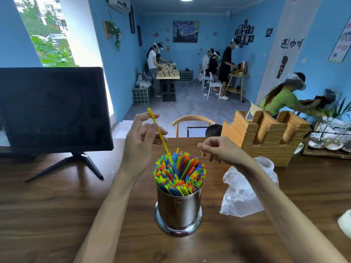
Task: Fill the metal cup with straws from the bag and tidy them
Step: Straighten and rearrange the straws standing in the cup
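Pinching a single yellow straw (pixel 159 132), the left hand (pixel 141 137) holds it between thumb and fingers above and just left of the metal cup (pixel 179 207). Straw is tilted, top end up-left past the fingertips, bottom end poking into the bundle of straws (pixel 180 170) in the cup. Bundle is mixed colours: blue, green, orange, yellow, fanned out around the rim with a hollow in the middle, one yellow tip sticking up higher at the back. Cup stands upright near the middle of the wooden table (pixel 57 205), a bit toward the near edge.

Right hand (pixel 220 151) hovers just right of the straw tops, fingers loosely curled, holding nothing, not touching the straws.

Clear plastic bag (pixel 245 188) lies crumpled on the table right of the cup, partly under the right forearm; cannot tell if any straws are left inside.

Dark monitor (pixel 53 107) on a stand at the far left of the table. Slotted wooden holder (pixel 266 137) at the far right edge, behind the bag. White object (pixel 344 223) cut off at the right edge, unclear what.
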Demonstrator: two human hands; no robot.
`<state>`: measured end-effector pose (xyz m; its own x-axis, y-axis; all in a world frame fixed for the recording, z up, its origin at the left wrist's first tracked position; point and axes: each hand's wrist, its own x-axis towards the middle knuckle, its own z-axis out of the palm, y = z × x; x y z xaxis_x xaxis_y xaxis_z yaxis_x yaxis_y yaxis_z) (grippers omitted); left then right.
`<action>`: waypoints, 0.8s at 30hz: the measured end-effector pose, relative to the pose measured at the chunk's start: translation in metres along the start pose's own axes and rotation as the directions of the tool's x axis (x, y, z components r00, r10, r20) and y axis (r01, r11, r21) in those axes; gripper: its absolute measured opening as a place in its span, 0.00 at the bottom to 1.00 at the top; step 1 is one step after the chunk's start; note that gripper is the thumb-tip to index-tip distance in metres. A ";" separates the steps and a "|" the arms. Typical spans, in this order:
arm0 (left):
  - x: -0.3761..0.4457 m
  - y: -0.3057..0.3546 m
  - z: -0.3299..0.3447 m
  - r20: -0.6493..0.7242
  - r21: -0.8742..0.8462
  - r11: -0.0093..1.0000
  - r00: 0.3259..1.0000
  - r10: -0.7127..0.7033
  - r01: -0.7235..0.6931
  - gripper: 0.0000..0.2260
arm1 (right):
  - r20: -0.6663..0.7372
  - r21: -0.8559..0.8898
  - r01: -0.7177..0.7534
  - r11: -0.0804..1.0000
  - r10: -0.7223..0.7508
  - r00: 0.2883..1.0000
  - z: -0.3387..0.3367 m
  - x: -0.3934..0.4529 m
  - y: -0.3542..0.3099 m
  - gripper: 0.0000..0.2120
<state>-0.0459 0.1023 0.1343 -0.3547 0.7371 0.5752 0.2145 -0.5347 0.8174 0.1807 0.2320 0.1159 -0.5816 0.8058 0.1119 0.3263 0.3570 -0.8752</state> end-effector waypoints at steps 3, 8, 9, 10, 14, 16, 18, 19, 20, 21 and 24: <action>-0.006 -0.011 0.005 0.116 0.130 0.991 0.993 -0.028 0.012 0.19 | 0.162 -0.075 -0.082 0.994 0.094 0.982 0.002 0.000 0.010 0.18; -0.010 -0.023 0.005 0.219 0.371 0.929 0.974 -0.062 -0.024 0.20 | 0.168 0.006 -0.072 0.997 0.070 0.983 0.003 0.000 0.010 0.17; -0.011 -0.024 0.004 0.236 0.404 0.914 0.970 -0.068 -0.034 0.19 | 0.167 0.006 -0.071 0.997 0.069 0.984 0.003 0.001 0.010 0.16; -0.011 -0.025 0.003 0.250 0.434 0.900 0.965 -0.076 -0.042 0.17 | 0.166 0.003 -0.066 0.998 0.065 0.984 0.002 0.001 0.009 0.15; -0.011 -0.030 0.000 0.300 0.556 0.831 0.938 -0.171 -0.027 0.02 | 0.144 -0.020 -0.036 0.999 0.039 0.989 0.001 0.004 0.007 0.10; -0.011 -0.032 -0.001 0.304 0.613 0.790 0.927 -0.222 -0.012 0.07 | 0.108 -0.028 -0.016 0.999 0.019 0.994 -0.001 0.006 0.001 0.07; -0.009 -0.032 -0.002 0.312 0.627 0.779 0.918 -0.245 -0.005 0.12 | 0.030 -0.048 0.022 0.999 -0.021 0.999 -0.005 0.008 -0.007 0.06; -0.009 -0.031 -0.002 0.317 0.629 0.778 0.914 -0.254 -0.002 0.15 | -0.015 -0.067 0.043 0.997 -0.044 0.999 -0.007 0.010 -0.012 0.06; -0.009 -0.031 -0.002 0.320 0.626 0.780 0.910 -0.264 0.006 0.16 | -0.049 -0.087 0.054 0.995 -0.059 0.997 -0.010 0.012 -0.016 0.07; -0.009 -0.031 -0.001 0.325 0.619 0.785 0.907 -0.269 0.011 0.17 | -0.065 -0.113 0.053 0.992 -0.060 0.996 -0.011 0.012 -0.019 0.08; -0.010 -0.032 -0.001 0.324 0.607 0.795 0.908 -0.264 0.015 0.15 | 0.050 -0.221 -0.005 0.975 0.016 0.999 -0.014 0.008 -0.024 0.18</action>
<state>-0.0497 0.1116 0.1026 -0.0841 0.9447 0.3169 0.7174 -0.1633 0.6772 0.1789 0.2362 0.1439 -0.6128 0.7868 0.0738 0.4860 0.4489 -0.7499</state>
